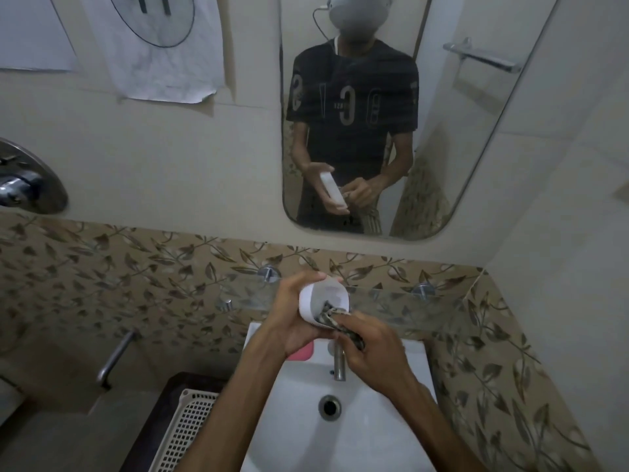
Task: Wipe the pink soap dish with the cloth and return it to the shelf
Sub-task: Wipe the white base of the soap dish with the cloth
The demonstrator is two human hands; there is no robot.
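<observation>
My left hand grips the soap dish, a rounded pale tray that looks almost white here, held tilted above the back of the sink. My right hand pinches a bunched patterned cloth and presses it into the dish's lower inside corner. The rest of the cloth trails under my right fingers. The glass shelf runs along the wall just behind the dish, fixed by round metal mounts. A pink piece lies on the sink ledge, partly hidden under my left hand.
A white sink with a metal tap lies below my hands. A white plastic basket stands at the lower left, beside a metal pipe. A mirror hangs above the shelf.
</observation>
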